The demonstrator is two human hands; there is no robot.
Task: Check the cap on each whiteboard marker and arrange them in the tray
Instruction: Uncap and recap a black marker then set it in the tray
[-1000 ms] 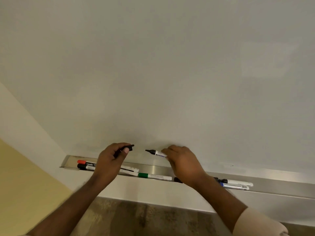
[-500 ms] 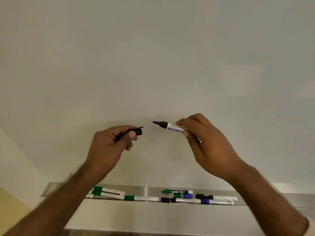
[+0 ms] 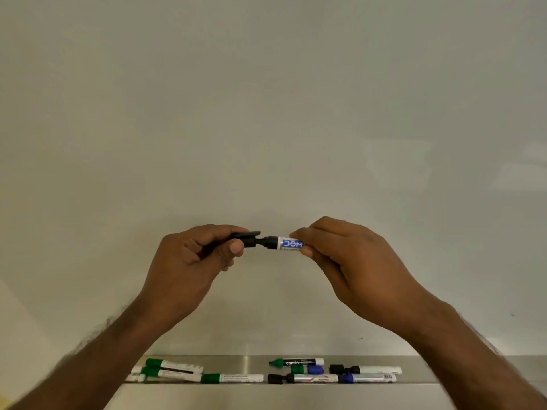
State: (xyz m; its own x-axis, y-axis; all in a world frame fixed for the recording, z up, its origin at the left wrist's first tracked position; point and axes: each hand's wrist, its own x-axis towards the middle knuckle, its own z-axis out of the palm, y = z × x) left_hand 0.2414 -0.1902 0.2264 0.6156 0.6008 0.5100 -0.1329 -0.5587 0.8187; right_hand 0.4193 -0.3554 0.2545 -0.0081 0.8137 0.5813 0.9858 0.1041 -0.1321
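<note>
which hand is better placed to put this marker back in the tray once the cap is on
Probably the right hand: it grips the marker by its barrel, while the left hand pinches only the black cap at the tip. The tray lies below both.

Marker (image 3: 288, 243) barrel: far end buried in right hand (image 3: 352, 261), only the blue-print label section shows, text cut by fingers (image 3: 299, 234). Cap (image 3: 247, 239) mostly inside left hand (image 3: 189, 261); can't tell if nib is seated. Both forearms cut off at 6 o'clock edge, outlines blurred. Tray (image 3: 254, 362): left end hidden behind left forearm, right end behind right forearm. Tray marker labels too small to read, except one reading "camlin".
</note>
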